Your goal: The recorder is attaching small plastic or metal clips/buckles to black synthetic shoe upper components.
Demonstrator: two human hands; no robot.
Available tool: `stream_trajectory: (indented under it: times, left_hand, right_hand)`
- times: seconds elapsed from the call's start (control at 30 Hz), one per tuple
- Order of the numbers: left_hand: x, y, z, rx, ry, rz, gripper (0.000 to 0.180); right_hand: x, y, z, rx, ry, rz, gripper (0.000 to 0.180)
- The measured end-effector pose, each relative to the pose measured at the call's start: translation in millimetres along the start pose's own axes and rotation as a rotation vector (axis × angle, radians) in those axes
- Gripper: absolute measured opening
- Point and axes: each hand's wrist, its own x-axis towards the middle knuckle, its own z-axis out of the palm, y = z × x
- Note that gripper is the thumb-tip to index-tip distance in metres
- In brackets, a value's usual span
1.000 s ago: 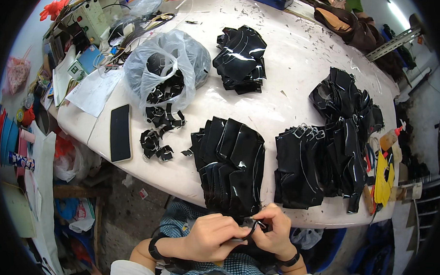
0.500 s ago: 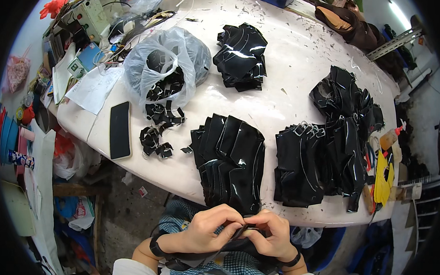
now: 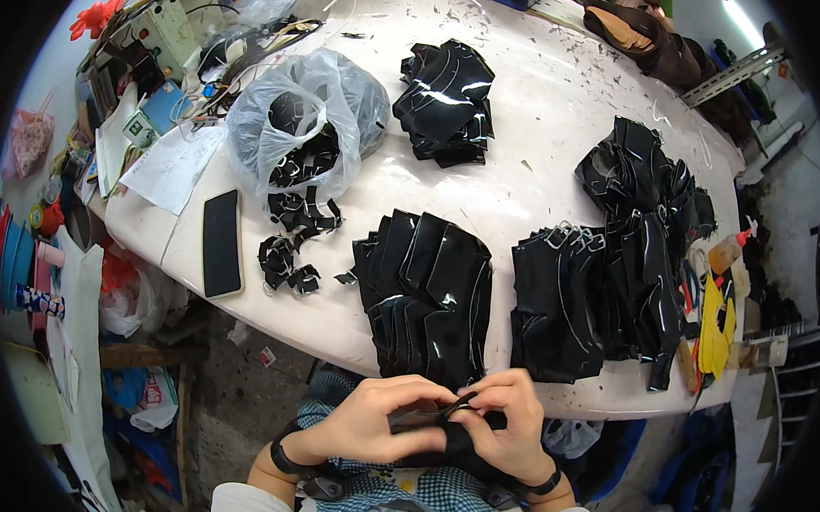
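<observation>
In front of my lap, my left hand (image 3: 374, 421) and my right hand (image 3: 502, 420) meet at a small folded part of a black leather piece (image 3: 463, 404). My right thumb and fingers pinch it. The curled left fingers reach its other side, with the left thumb lower and smeared by motion. Most of the piece is hidden by my hands or merges with dark material below. Just beyond, a fanned stack of glossy black leather pieces (image 3: 424, 297) lies at the table edge. To its right is another black stack (image 3: 555, 306) with metal rings along its top.
A plastic bag (image 3: 365, 110) spills short black straps with buckles (image 3: 288, 261). Left of them lies a phone (image 3: 223, 242). More black pieces lie in a far pile (image 3: 445, 104) and a right-hand heap (image 3: 641, 228). A glue bottle (image 3: 726, 256) and yellow item (image 3: 716, 330) sit at the right edge.
My left thumb has dropped away from the fingertips and blurs. My right hand has risen slightly, and the folded part now shows more between the hands. The view has shifted a little.
</observation>
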Motion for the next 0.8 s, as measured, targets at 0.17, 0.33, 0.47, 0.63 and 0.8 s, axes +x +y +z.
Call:
stream_trajectory:
  times: [0.17,0.33,0.47,0.63,0.8]
  left_hand:
    - [-1.1,-8.9,6.5,-0.008,0.172,-0.086,0.025]
    - [1.8,-5.1,2.3,0.039,0.047,-0.173,0.025]
    - [2.9,-10.7,4.0,-0.044,0.028,-0.099,0.025]
    - [2.1,-9.8,6.9,-0.058,0.021,-0.142,0.025]
    - [-2.5,-9.0,13.9,-0.239,0.399,-0.125,0.021]
  right_hand:
    - [3.6,-6.0,-5.5,-0.098,-0.120,-0.036,0.021]
    - [0.0,-3.3,-12.6,0.511,-0.246,0.366,0.009]
    - [2.6,-2.3,-20.9,0.703,-0.339,0.429,0.007]
    - [2.3,0.9,-20.3,0.701,-0.319,0.408,0.011]
    - [0.8,6.4,-12.3,0.684,-0.350,0.356,0.041]
